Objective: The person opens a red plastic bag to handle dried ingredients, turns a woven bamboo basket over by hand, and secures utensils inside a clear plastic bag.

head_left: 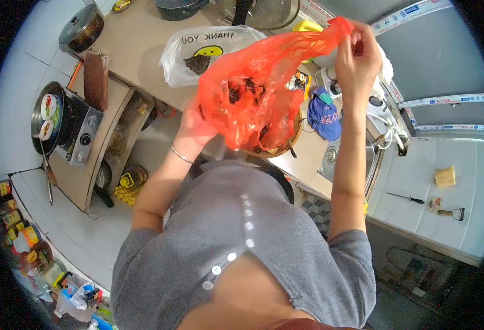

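Note:
A red translucent plastic bag (258, 82) with dark pieces inside hangs between my two hands. My right hand (360, 55) is raised at the upper right, its fingers closed on the gathered end of the bag. At the bag's left side, my left hand (197, 124) holds it, with its fingers partly hidden by the red plastic. Under the bag, the rim of a round brown container (278, 149) shows at the counter's edge. Behind it lies a white bag (179, 52) printed with THANK YOU and a smiley face, with something dark in it.
A blue cloth item (324, 115) lies beside the sink (330, 155) on the right. On the left, a pan (45, 116) with plates stands on a cooker (82, 132). A lidded pot (81, 28) sits at the upper left. Bottles (30, 239) stand at the lower left.

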`<state>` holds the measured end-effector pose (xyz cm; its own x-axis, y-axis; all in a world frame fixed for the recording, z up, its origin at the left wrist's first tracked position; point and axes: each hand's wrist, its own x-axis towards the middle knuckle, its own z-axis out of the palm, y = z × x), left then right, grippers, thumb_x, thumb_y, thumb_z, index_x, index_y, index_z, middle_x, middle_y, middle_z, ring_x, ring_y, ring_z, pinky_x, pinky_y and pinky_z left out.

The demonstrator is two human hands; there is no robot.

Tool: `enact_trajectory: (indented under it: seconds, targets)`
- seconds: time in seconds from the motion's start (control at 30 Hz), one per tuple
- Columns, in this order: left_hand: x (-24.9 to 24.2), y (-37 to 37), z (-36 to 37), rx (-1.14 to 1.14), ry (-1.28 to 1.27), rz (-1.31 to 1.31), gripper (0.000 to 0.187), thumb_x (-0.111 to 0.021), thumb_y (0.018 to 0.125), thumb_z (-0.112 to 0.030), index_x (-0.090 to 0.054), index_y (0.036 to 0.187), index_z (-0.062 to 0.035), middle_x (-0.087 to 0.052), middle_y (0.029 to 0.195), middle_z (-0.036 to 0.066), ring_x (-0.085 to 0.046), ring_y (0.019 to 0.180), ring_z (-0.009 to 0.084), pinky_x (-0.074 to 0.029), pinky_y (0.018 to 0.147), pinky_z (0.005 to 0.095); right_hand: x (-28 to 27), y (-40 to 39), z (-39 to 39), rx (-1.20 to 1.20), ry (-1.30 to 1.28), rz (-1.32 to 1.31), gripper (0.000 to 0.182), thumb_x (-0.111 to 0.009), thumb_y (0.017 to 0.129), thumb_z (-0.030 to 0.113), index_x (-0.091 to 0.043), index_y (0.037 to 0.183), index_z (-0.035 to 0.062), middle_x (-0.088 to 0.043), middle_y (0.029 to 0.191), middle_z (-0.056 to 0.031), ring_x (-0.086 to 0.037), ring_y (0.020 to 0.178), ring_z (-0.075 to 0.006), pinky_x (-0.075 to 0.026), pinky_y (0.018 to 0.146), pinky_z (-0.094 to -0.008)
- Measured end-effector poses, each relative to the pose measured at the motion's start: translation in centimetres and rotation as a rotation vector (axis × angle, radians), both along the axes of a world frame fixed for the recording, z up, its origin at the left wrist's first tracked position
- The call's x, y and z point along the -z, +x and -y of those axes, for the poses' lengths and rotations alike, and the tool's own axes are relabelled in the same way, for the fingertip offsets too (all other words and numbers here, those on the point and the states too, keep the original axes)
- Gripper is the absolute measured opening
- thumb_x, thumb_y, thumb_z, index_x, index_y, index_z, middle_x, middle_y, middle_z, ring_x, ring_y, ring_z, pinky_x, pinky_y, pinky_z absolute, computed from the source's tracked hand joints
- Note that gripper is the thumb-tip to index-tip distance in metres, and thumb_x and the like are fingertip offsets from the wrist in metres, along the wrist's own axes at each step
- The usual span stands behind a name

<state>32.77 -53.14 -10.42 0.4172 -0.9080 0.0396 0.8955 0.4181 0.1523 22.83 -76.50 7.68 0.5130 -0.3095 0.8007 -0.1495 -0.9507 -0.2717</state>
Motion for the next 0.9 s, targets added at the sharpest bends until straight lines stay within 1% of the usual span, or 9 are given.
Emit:
enact_trajectory:
  seconds: [0.07,0.2,0.33,0.4,0.5,0.6,0.77,0.83,0.9]
  targets:
    - [0.5,0.5,0.2,0.01,-0.014,-0.071,0.048,-0.053,0.092,-0.03,-0.044,0.132,-0.004,-0.05,0.132,0.008,-0.047,0.122,0.0258,-0.036,0.106,0.0455,0.7,0.1,0.5,-0.197,0.496,0.055,0.013,-0.055,0.09,0.004,-0.066,0.097,0.0004,-0.065,0.087,-0.0024,-0.056,0.072,-0.007,-0.044,0.061,-0.0231]
    - [0.2,1.0,1.0,0.017,-0.199,-0.097,0.047,-0.054,0.092,-0.03,-0.045,0.13,-0.0038,-0.051,0.131,0.009,-0.049,0.12,0.0262,-0.038,0.105,0.046,1.0,0.2,0.6,-0.694,1.123,0.201,0.027,-0.047,0.093,0.005,-0.056,0.118,-0.0003,-0.062,0.109,-0.0141,-0.06,0.101,-0.0206,-0.045,0.091,-0.0296]
    - [-1.1,0.7,1.9,-0.114,0.186,-0.053,0.045,-0.055,0.092,-0.027,-0.046,0.129,-0.0035,-0.052,0.129,0.01,-0.051,0.118,0.0265,-0.041,0.103,0.0467,0.9,0.2,0.4,-1.145,1.552,0.297,0.036,-0.047,0.094,0.018,-0.048,0.124,-0.0003,-0.061,0.108,-0.0172,-0.059,0.1,-0.0257,-0.042,0.097,-0.0354]
    - [-1.4,0.7,2.4,-0.122,0.222,-0.109,0.044,-0.056,0.092,-0.026,-0.047,0.128,-0.0038,-0.052,0.129,0.011,-0.051,0.118,0.0264,-0.042,0.102,0.0468,0.5,0.0,-0.8,-1.25,1.581,0.197,0.04,-0.043,0.096,0.031,-0.048,0.122,0.0003,-0.062,0.105,-0.0165,-0.059,0.097,-0.0239,-0.042,0.094,-0.0352]
    - [-1.8,0.7,2.8,-0.156,0.234,-0.134,0.045,-0.058,0.091,-0.027,-0.046,0.129,-0.0045,-0.052,0.129,0.011,-0.051,0.119,0.0264,-0.042,0.102,0.0472,0.8,0.0,-3.0,-0.834,0.886,-0.305,0.066,-0.042,0.09,0.061,-0.054,0.115,0.0017,-0.063,0.103,-0.0129,-0.06,0.094,-0.0205,-0.043,0.088,-0.0323]
    - [-2.3,0.6,3.0,-0.163,0.26,-0.102,0.048,-0.06,0.09,-0.031,-0.046,0.129,-0.0056,-0.052,0.129,0.01,-0.051,0.119,0.026,-0.042,0.102,0.0471,0.6,0.4,-7.1,-0.497,0.237,-0.502,0.035,-0.073,0.076,0.016,-0.056,0.104,0.0037,-0.065,0.1,-0.0105,-0.062,0.097,-0.022,-0.048,0.083,-0.033]
    - [-2.1,1.1,3.6,-0.228,0.325,0.001,0.052,-0.061,0.089,-0.037,-0.047,0.129,-0.0072,-0.052,0.131,0.009,-0.051,0.12,0.0229,-0.044,0.099,0.0443,-1.4,1.5,-5.1,-0.529,0.403,-0.361,0.028,-0.066,0.079,0.004,-0.058,0.106,0.0054,-0.063,0.103,-0.0087,-0.061,0.095,-0.0167,-0.049,0.083,-0.0305]
    - [-1.3,1.7,3.7,-0.198,0.298,0.024,0.053,-0.061,0.088,-0.039,-0.047,0.129,-0.0079,-0.052,0.13,0.008,-0.051,0.12,0.0218,-0.044,0.099,0.0437,-3.7,1.7,-3.7,-0.636,0.794,-0.018,0.029,-0.066,0.076,0.001,-0.061,0.105,0.0024,-0.065,0.094,-0.0093,-0.062,0.082,-0.0133,-0.05,0.076,-0.0268]
    - [-1.0,1.7,3.6,-0.159,0.275,0.047,0.054,-0.062,0.088,-0.04,-0.048,0.129,-0.0086,-0.053,0.13,0.007,-0.051,0.12,0.0208,-0.044,0.098,0.0431,-6.1,2.0,-3.8,-0.913,0.858,0.001,0.034,-0.054,0.086,-0.002,-0.049,0.12,-0.0017,-0.06,0.104,-0.0119,-0.06,0.094,-0.0154,-0.049,0.083,-0.0276]
